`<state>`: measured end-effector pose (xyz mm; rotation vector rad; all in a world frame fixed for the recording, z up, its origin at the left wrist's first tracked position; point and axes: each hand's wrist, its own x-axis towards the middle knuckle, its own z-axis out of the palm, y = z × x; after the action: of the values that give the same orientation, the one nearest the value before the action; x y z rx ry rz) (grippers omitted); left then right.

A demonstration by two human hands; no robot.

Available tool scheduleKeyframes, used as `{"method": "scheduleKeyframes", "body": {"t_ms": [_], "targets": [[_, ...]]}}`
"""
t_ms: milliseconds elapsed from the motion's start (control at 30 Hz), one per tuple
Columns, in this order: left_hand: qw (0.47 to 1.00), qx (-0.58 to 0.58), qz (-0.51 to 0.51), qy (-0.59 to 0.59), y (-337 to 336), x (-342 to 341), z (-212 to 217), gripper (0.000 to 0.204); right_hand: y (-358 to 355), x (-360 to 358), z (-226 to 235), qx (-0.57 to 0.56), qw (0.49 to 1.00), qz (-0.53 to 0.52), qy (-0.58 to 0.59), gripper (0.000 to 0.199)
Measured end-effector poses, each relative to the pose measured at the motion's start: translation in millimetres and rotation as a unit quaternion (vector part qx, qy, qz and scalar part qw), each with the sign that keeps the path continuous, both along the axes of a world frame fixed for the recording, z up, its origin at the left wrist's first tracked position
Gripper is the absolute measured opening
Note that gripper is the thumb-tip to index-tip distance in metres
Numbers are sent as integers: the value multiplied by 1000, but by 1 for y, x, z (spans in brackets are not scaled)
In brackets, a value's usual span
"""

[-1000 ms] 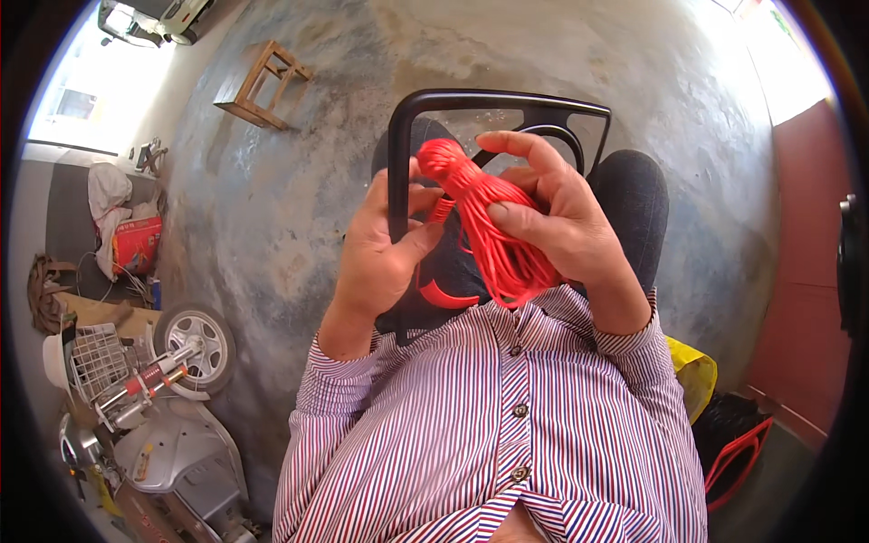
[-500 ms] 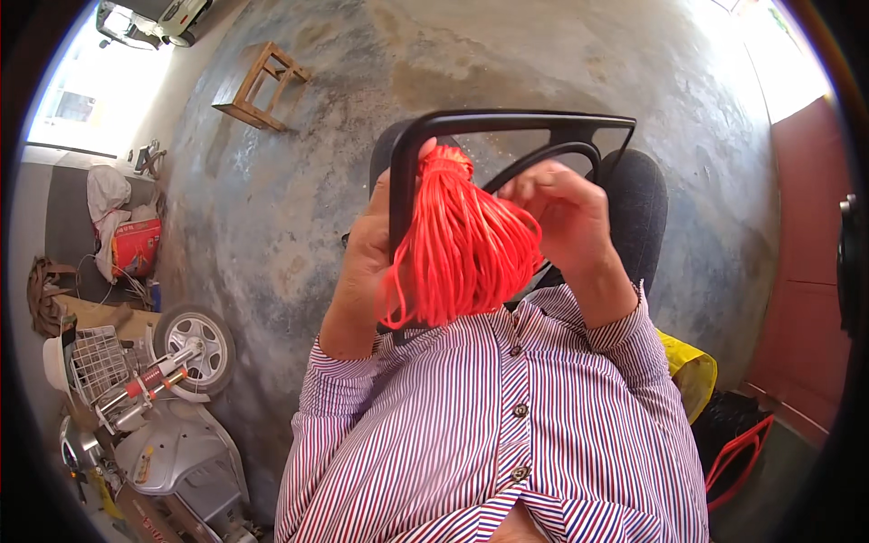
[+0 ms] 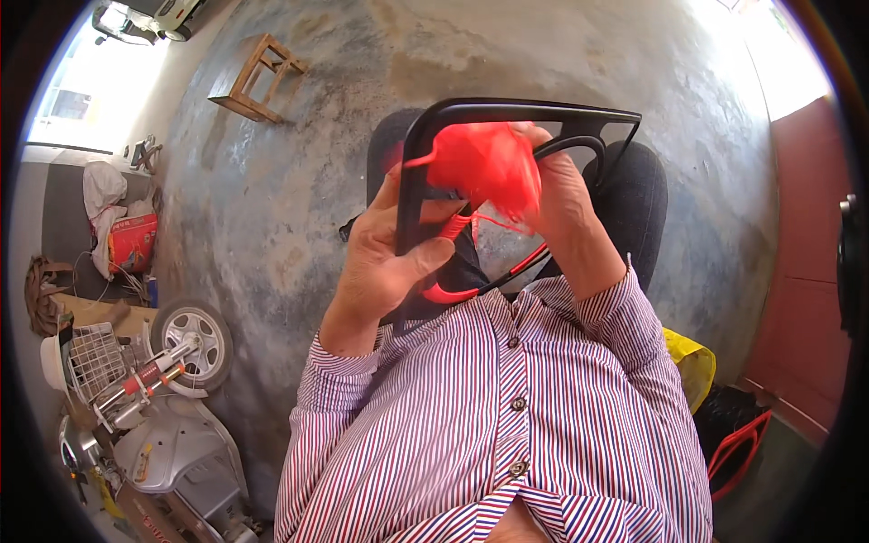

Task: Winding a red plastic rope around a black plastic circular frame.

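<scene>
A black frame (image 3: 543,108) with rounded corners and an inner curved bar lies across my lap. My left hand (image 3: 376,258) is closed around its left side, thumb and fingers pinching a red cord wrap (image 3: 459,223) there. Within the frame, a bunched hank of red cord (image 3: 484,163) is blurred by motion. My right hand (image 3: 566,199) grips the hank at its right side, with most of its fingers hidden behind it. A strand runs between the hank and the wrap. Red covering also shows on the frame's lower curved part (image 3: 450,295).
A wooden stool (image 3: 258,80) lies on its side on the concrete floor. To the left are a grey scooter (image 3: 181,443) with a basket and a red bag (image 3: 133,242). At my right sit a yellow bag (image 3: 692,366) and another red-edged frame (image 3: 742,457).
The hank has swung up and right, out of my left hand's hold into my right hand. My left hand now pinches the wrap on the frame's left side. The frame has shifted slightly.
</scene>
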<state>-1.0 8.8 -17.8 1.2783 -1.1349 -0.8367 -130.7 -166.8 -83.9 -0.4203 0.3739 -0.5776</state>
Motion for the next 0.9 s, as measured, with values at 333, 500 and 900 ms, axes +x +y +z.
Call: {"method": "scheduleKeyframes", "body": {"t_ms": [333, 500, 900], "targets": [[996, -3, 22, 83, -3, 4, -2, 22, -7, -59, -1, -215, 972, -65, 73, 35], [995, 0, 48, 83, 0, 13, -13, 24, -7, -69, -2, -323, 937, -20, 129, 41], [979, 51, 65, 185, 3, 31, -15, 31, -11, -122, 73, -252, 911, 87, -314, 45]]}}
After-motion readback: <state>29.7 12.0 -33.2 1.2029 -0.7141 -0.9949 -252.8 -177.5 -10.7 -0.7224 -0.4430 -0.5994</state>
